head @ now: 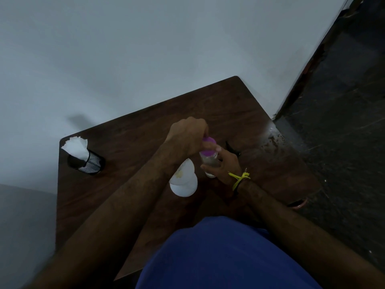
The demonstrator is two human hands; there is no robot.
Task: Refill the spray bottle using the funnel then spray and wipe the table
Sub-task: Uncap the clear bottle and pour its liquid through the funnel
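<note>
Spray bottle (209,161) held mid-table (133,130), edges well apart.

Dim, cool-toned light leaves us peering at a murky scene; the wall (145,49) reads grey-blue and darkens toward the left edge. Right of the grip, a wet-looking patch of glare (273,132) shines on the dark surface (239,105). Far left of the grip, a mesh holder (87,162) throws a soft shadow up the wall. Wide-angle distortion bends our forearms (104,215) at the lower edge; detail is soft throughout.
</note>
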